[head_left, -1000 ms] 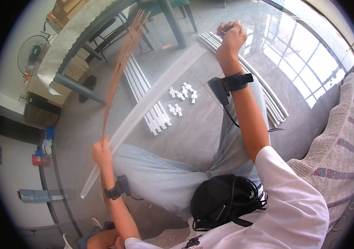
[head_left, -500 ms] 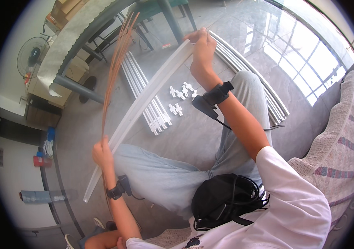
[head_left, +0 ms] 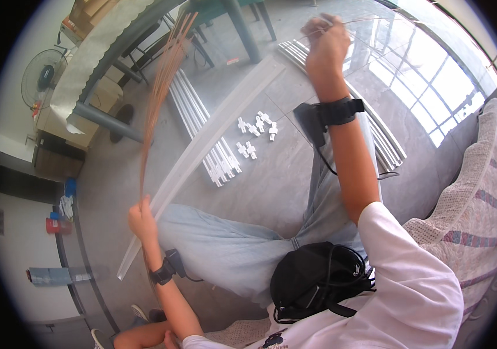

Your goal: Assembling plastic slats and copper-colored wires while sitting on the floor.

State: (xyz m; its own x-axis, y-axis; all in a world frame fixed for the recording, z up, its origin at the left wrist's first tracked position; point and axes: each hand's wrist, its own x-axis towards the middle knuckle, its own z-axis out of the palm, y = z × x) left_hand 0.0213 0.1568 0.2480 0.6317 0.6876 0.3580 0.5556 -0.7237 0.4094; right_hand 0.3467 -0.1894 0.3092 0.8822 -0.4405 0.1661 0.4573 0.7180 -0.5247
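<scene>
My left hand (head_left: 142, 221) is closed round a long white plastic channel (head_left: 202, 142) and a fanned bundle of thin copper-coloured wires (head_left: 164, 81). The channel slants up to the right, its far end free above the floor. The wires rise steeply beside it and spread at the top. At the upper right my right hand (head_left: 327, 55) is raised with bent fingers, apart from the channel. A thin wire (head_left: 371, 20) runs rightward from its fingertips. On the floor between my hands lie several small white cross-shaped connectors (head_left: 253, 129).
White strips (head_left: 187, 110) lie on the grey tiles ahead, with more strips (head_left: 385, 145) beyond my right knee. A table leg (head_left: 240, 29) and a green chair (head_left: 213, 11) stand at the far side. A black pouch (head_left: 306, 279) rests at my waist. A person's leg (head_left: 144, 336) shows lower left.
My right hand has left the upper end of the white channel and moved up and to the right, with a thin wire at its fingers. My left hand has barely moved.
</scene>
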